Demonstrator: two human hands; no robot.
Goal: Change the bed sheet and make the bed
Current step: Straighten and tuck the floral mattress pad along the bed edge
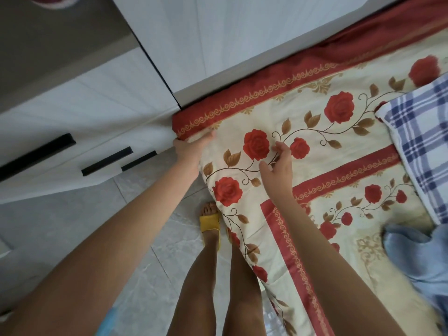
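Sheet: rose-printed sheet (334,170) lay spread over the bed, from centre to 4 o'clock.
Left hand (188,151): at the sheet's corner (grip could not be told).
Right hand (278,166): fingers spread and relaxed, tips on the sheet.
Pillow (421,146): checked, at 3 o'clock.
Cabinet (84,122): white, at 10 o'clock.

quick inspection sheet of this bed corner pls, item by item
surface: bed sheet, rose print, spread over the bed, draping at the near corner
job's things: plaid pillow lying on the sheet, right side
clutter: blue cloth bunched on the sheet
grippers: left hand at the sheet's corner, grip unclear; right hand, fingers spread over the roses
cables: nothing seen
surroundings: white cabinet with black handles, tiled floor, yellow slipper
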